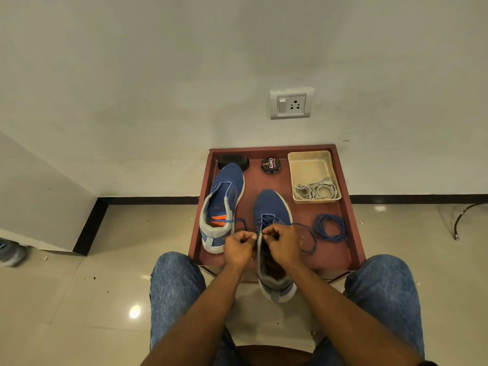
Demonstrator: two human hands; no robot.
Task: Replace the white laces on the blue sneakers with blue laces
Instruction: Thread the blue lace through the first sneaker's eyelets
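Sitting low against a white wall, a reddish tray-topped table (343, 207) with a raised lip holds everything, its near edge between the person's denim-clad knees. At the far left, a grey shoe (10, 252) pokes in over glossy tile, well apart from the table. On the table's left side lies the left sneaker (224, 196), blue knit with grey collar and white sole, toe toward the wall and just in front of a black oval brush (233, 161); it carries no lace in its eyelets that I can see, though a blue strand crosses its heel end. Beside its heel, the left hand (239, 247) curls and pinches a blue lace (303, 228) end, close to the right hand (281, 244), which pinches the same lace over the tongue of the right sneaker (272, 207). That sneaker points at the wall too, its heel overhanging the table's near edge, blue lace crossed through its front eyelets and trailing in a loose loop to the right. Behind it stands a round black polish tin (270, 165). Bare table shows between the two sneakers and ahead of the right toe. Farther right, a second blue lace (330, 228) lies coiled near the lip, and behind it a cream woven basket (311, 157) holds the white laces (315, 191) bundled in its near end. Above, a wall socket (291, 103); at far right, a dark cable (467, 215) curves over the floor.
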